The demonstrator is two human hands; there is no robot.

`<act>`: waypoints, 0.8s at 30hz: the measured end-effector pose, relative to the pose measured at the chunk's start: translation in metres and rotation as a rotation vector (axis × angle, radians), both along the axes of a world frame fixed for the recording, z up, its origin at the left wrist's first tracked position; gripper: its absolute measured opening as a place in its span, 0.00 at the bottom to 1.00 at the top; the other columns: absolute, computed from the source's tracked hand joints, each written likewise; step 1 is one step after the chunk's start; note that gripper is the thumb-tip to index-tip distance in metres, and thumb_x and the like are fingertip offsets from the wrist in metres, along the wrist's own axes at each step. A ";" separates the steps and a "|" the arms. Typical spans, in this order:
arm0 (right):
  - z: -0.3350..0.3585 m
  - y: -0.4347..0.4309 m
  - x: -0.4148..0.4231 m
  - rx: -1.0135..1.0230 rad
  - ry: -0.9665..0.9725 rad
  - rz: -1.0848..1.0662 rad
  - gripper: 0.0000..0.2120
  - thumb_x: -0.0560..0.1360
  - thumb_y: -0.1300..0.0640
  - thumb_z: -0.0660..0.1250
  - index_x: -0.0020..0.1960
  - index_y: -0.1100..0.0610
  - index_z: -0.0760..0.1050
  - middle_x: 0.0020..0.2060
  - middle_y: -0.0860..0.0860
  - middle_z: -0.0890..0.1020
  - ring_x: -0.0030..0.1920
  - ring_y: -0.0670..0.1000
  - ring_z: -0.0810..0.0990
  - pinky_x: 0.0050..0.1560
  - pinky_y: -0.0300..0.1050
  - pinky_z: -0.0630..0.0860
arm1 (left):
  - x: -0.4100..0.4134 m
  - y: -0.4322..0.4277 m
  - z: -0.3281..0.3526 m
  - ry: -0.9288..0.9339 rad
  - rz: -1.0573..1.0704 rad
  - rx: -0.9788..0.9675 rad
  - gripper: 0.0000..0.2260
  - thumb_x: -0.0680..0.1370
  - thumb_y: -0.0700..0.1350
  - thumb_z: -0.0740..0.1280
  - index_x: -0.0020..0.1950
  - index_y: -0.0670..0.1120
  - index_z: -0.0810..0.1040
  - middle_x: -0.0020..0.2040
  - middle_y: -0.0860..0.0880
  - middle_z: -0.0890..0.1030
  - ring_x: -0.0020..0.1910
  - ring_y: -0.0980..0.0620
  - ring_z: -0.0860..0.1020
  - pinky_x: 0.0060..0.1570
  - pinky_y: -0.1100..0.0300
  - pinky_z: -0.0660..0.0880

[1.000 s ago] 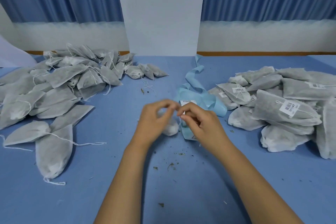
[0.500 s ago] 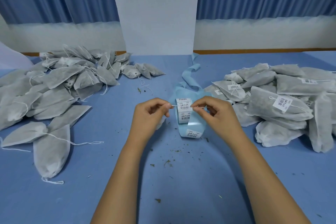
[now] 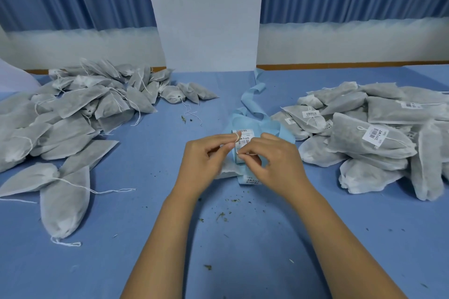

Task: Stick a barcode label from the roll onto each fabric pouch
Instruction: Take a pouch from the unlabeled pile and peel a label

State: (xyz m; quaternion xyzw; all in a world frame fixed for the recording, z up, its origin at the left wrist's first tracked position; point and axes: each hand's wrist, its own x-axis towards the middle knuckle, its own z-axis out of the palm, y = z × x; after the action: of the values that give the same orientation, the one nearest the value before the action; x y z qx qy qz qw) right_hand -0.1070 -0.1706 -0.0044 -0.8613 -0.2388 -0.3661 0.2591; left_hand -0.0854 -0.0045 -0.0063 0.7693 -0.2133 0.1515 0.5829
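Near the middle of the table (image 3: pixel 243 262), a barcode label (image 3: pixel 245 141) on the blue backing strip (image 3: pixel 258 118) is pinched by left hand (image 3: pixel 206 160) and right hand (image 3: pixel 275 164), seemingly mid-peel; pressing it onto the pouch (image 3: pixel 227 170) beneath is called for next.

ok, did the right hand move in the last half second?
Yes. The right hand has shifted left, away from the labelled pouch pile and in over the label roll, closing the gap to the left hand.

Left hand (image 3: pixel 206 161) and right hand (image 3: pixel 275 165) close together, both in pinch grips.
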 end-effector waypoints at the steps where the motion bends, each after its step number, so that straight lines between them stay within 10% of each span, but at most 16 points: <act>1: 0.001 -0.002 0.000 0.003 -0.031 -0.001 0.03 0.71 0.60 0.71 0.39 0.55 0.81 0.30 0.45 0.78 0.35 0.44 0.65 0.30 0.45 0.71 | 0.001 0.001 -0.001 -0.060 -0.014 0.084 0.09 0.76 0.34 0.70 0.52 0.44 0.85 0.50 0.54 0.85 0.48 0.60 0.83 0.47 0.71 0.75; 5: 0.005 -0.006 -0.002 0.012 -0.174 -0.002 0.04 0.72 0.62 0.71 0.40 0.57 0.82 0.30 0.47 0.77 0.34 0.47 0.66 0.29 0.45 0.70 | 0.001 0.001 -0.001 -0.112 -0.080 0.214 0.05 0.75 0.37 0.72 0.48 0.43 0.86 0.47 0.54 0.85 0.44 0.51 0.83 0.44 0.55 0.78; 8: 0.006 -0.008 0.000 0.092 -0.215 -0.036 0.05 0.74 0.60 0.71 0.40 0.58 0.83 0.31 0.48 0.78 0.34 0.50 0.70 0.32 0.43 0.70 | -0.002 -0.004 0.001 -0.040 -0.156 0.159 0.04 0.74 0.37 0.73 0.45 0.44 0.86 0.50 0.54 0.81 0.39 0.56 0.79 0.41 0.64 0.74; 15: 0.005 -0.003 0.003 0.501 0.174 -0.030 0.02 0.71 0.64 0.73 0.41 0.58 0.83 0.35 0.52 0.77 0.40 0.50 0.74 0.43 0.41 0.68 | -0.004 -0.009 0.002 0.054 -0.071 -0.039 0.05 0.74 0.36 0.72 0.41 0.45 0.85 0.40 0.53 0.83 0.30 0.58 0.74 0.36 0.68 0.69; 24: 0.002 0.010 -0.001 0.479 0.384 0.041 0.03 0.71 0.63 0.73 0.40 0.57 0.83 0.35 0.49 0.78 0.40 0.49 0.72 0.43 0.41 0.68 | -0.006 -0.011 0.002 0.089 0.079 -0.147 0.04 0.75 0.37 0.72 0.42 0.44 0.85 0.31 0.56 0.81 0.25 0.58 0.73 0.31 0.67 0.69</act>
State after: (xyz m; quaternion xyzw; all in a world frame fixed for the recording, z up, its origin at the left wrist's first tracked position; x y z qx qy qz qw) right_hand -0.1078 -0.1605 -0.0021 -0.8242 -0.1097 -0.2370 0.5024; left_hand -0.0912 -0.0159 -0.0040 0.7381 -0.1450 0.1553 0.6404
